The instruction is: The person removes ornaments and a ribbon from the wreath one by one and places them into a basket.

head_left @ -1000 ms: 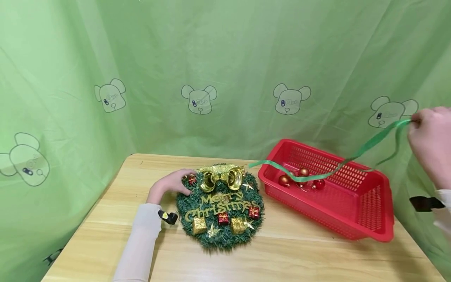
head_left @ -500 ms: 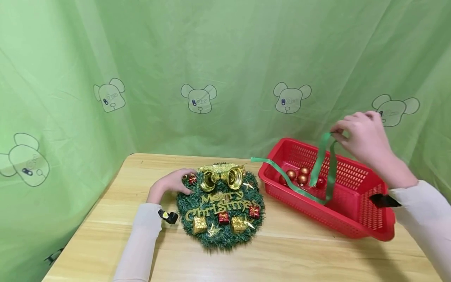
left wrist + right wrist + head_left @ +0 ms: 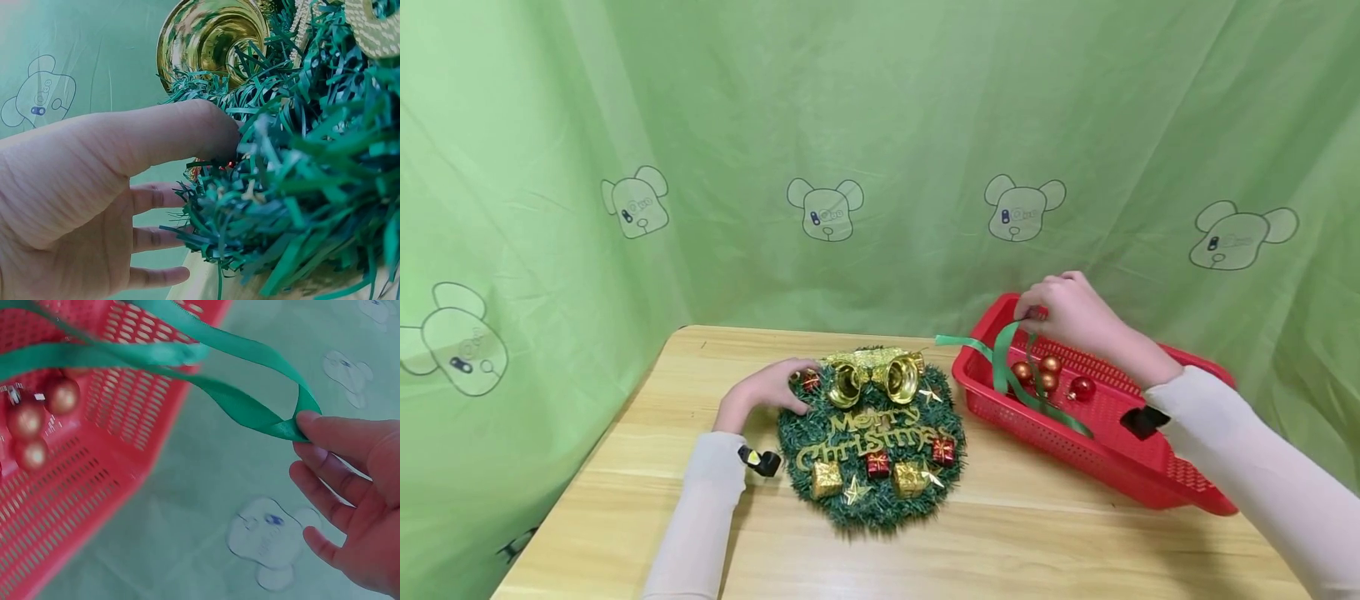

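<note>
In the head view a round green tinsel wreath (image 3: 876, 507) lies on the table with gold bells (image 3: 874, 377), "Merry Christmas" lettering and small gift boxes. My left hand (image 3: 767, 386) holds its upper left edge; the left wrist view has the thumb (image 3: 187, 128) pressed into the tinsel and other fingers behind the rim. Above the far left end of a red plastic basket (image 3: 1060, 437), my right hand (image 3: 1066, 314) pinches a green ribbon (image 3: 1002, 358). Thumb and forefinger meet at a folded loop of ribbon (image 3: 250, 419) in the right wrist view. One loose ribbon end crosses the basket rim.
Inside the basket are several copper-coloured balls (image 3: 1049, 372) and a shiny red ball (image 3: 1082, 387). The wooden table (image 3: 1000, 550) ends at the back against a green curtain (image 3: 880, 100) printed with bear heads.
My right hand has come leftward from the far right to over the basket's left end, bringing the ribbon along, which now hangs in folds there. The left hand keeps its place on the wreath.
</note>
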Demonstrator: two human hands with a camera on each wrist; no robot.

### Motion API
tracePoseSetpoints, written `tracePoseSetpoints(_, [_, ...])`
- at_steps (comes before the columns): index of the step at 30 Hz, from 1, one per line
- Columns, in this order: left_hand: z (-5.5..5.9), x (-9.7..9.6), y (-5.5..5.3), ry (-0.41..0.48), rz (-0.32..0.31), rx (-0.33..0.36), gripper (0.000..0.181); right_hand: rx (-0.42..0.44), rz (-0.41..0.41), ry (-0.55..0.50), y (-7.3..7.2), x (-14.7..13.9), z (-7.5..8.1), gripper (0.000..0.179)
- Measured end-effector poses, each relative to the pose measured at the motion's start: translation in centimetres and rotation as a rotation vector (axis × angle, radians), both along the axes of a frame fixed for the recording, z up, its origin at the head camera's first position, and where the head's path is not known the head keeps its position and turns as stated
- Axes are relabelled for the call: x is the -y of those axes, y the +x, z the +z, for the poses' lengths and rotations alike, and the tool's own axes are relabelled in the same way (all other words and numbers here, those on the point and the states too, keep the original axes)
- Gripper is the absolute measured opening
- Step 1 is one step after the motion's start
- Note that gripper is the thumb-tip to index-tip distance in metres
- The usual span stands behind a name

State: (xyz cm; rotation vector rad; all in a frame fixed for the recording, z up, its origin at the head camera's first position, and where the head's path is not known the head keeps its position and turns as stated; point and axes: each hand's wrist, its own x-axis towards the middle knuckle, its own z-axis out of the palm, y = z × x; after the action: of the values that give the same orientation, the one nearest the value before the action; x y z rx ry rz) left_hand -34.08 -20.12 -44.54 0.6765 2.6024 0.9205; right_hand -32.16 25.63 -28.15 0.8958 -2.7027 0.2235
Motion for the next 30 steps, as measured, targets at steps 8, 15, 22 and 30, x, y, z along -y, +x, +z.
tracePoseSetpoints(8, [0.0, 0.0, 0.1, -0.004, -0.003, -0.001, 0.087, 0.117, 0.028, 0.043, -2.2, 1.0, -2.6, 0.01])
tracePoseSetpoints(15, [0.0, -0.3, 0.1, -0.003, 0.004, 0.006, 0.087, 0.202, 0.019, 0.057, -3.1, 1.1, -4.7, 0.011])
tracePoseSetpoints(22, [0.1, -0.3, 0.0, -0.006, 0.007, 0.005, 0.087, 0.189, 0.048, 0.086, -3.2, 1.1, -6.6, 0.012])
tracePoseSetpoints(30, [0.0, -0.3, 0.0, -0.01, 0.014, 0.005, 0.087, 0.161, 0.094, 0.121, -3.7, 1.3, -8.2, 0.012])
